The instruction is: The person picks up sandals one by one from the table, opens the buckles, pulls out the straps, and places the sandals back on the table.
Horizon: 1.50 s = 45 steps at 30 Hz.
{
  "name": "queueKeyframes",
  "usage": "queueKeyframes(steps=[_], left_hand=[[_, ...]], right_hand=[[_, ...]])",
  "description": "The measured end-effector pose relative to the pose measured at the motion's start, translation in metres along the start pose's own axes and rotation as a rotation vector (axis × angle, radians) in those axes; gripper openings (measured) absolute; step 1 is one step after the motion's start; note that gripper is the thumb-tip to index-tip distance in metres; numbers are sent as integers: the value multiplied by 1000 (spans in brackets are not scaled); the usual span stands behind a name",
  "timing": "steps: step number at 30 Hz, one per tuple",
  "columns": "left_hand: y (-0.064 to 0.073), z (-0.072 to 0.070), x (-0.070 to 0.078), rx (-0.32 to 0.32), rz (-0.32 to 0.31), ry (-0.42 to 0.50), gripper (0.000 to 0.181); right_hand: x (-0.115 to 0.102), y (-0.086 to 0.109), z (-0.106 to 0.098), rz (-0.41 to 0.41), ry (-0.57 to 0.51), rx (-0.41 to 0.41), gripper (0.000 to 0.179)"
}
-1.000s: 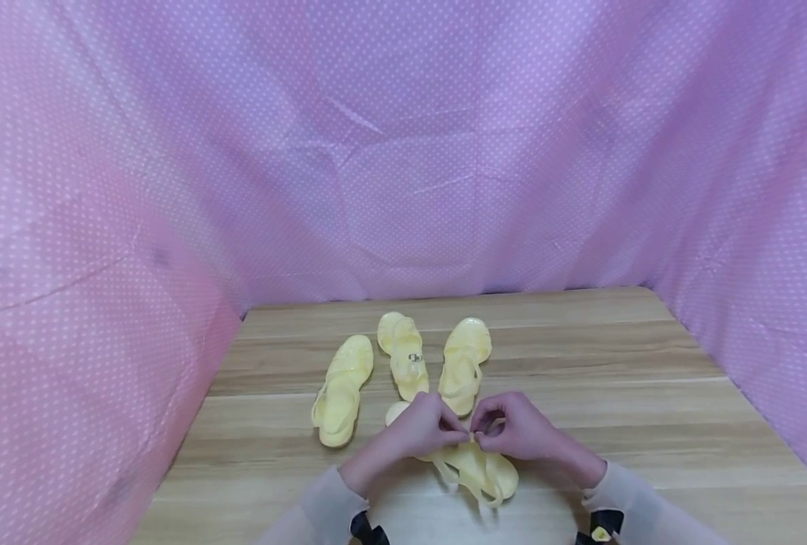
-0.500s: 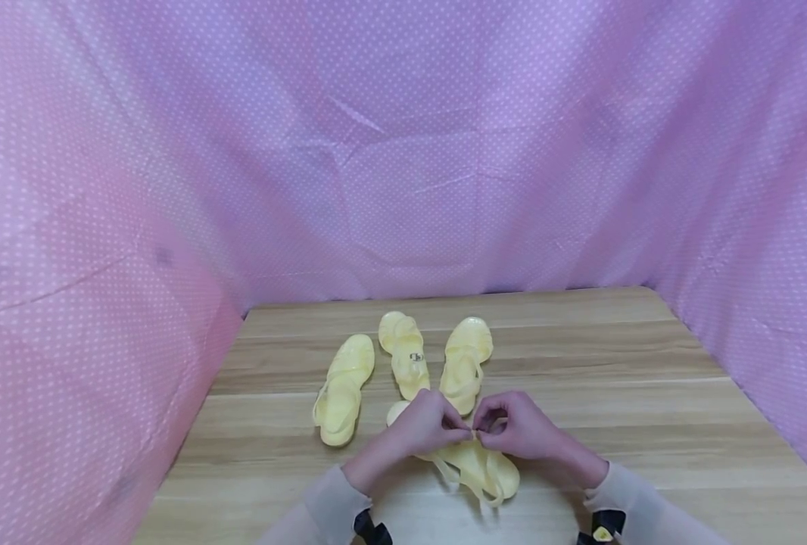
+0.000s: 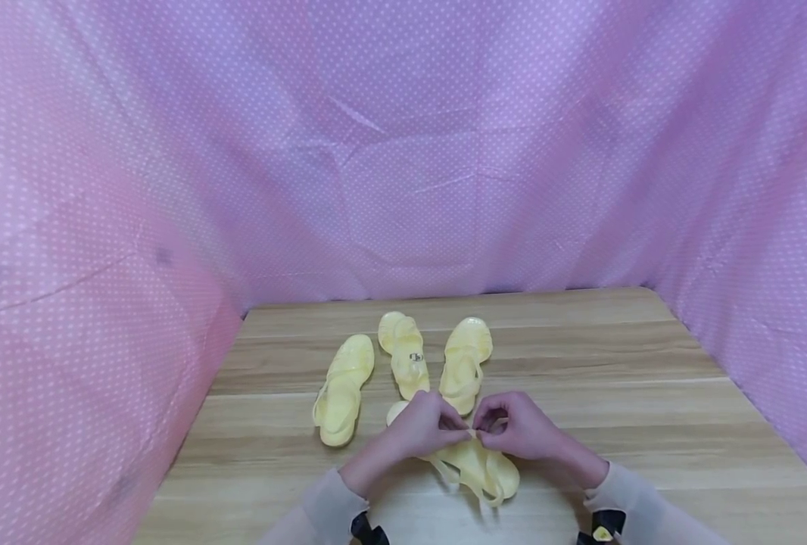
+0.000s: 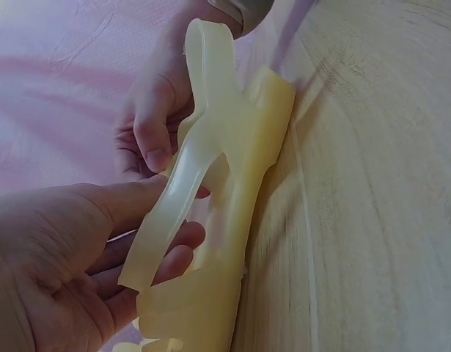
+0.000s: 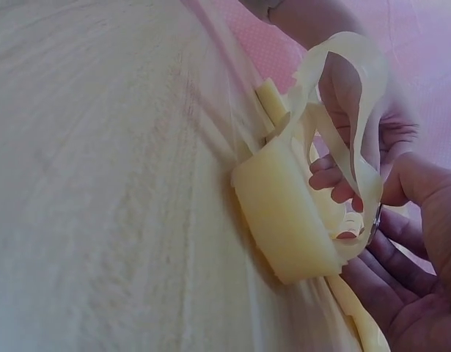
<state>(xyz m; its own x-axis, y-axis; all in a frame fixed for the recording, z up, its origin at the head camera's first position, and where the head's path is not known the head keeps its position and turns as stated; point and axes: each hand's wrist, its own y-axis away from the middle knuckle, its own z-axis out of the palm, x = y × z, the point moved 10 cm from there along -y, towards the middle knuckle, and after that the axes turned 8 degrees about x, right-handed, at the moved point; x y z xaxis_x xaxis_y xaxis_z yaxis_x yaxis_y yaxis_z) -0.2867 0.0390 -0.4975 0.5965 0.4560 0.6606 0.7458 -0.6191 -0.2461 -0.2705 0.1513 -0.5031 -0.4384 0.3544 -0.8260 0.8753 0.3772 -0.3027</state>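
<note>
A pale yellow jelly sandal lies slantwise near the front of the table, partly covered by both hands. My left hand and right hand meet over its far side, fingertips almost together, pinching the thin ankle strap. In the right wrist view, the right hand holds the strap beside a small metal buckle. Seen from the left wrist, the left hand reaches behind the side strap, thumb and finger meeting the right hand's fingertips. The strap's tip is hidden between the fingers.
Three more yellow sandals lie beyond the hands: one at the left, one in the middle and one to its right. The wooden table is bounded by a pink dotted curtain at the back and sides.
Both hands keep their place and grip on the strap, with only slight movement of the fingertips. The sandals stay where they were.
</note>
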Motion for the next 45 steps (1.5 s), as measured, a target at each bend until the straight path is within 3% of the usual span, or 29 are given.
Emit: queueKeyframes(steps=[7, 13, 17, 20, 23, 26, 29, 35, 45], left_hand=[[4, -4, -3, 7, -11, -33, 8], [11, -27, -5, 125, -38, -79, 18], [22, -50, -14, 248, -121, -196, 27], [31, -65, -22, 313, -185, -326, 32], [39, -70, -33, 316, -252, -438, 38], [42, -68, -42, 280, -286, -495, 41], [41, -65, -44, 265, -261, -488, 39], [39, -67, -41, 297, -198, -441, 23], [39, -80, -33, 311, -239, -395, 25]], right_hand=[[2, 1, -1, -4, 22, 5, 17], [4, 8, 2, 40, 3, -49, 9], [-2, 19, -2, 27, 18, -36, 26], [-12, 32, -6, -21, 104, -9, 42], [-20, 45, -2, -59, 209, -5, 62], [-25, 54, 6, -100, 295, -4, 78], [-26, 56, 13, -110, 361, 20, 82], [-31, 53, 18, -118, 438, 85, 75], [-32, 50, 17, -36, 407, 58, 72]])
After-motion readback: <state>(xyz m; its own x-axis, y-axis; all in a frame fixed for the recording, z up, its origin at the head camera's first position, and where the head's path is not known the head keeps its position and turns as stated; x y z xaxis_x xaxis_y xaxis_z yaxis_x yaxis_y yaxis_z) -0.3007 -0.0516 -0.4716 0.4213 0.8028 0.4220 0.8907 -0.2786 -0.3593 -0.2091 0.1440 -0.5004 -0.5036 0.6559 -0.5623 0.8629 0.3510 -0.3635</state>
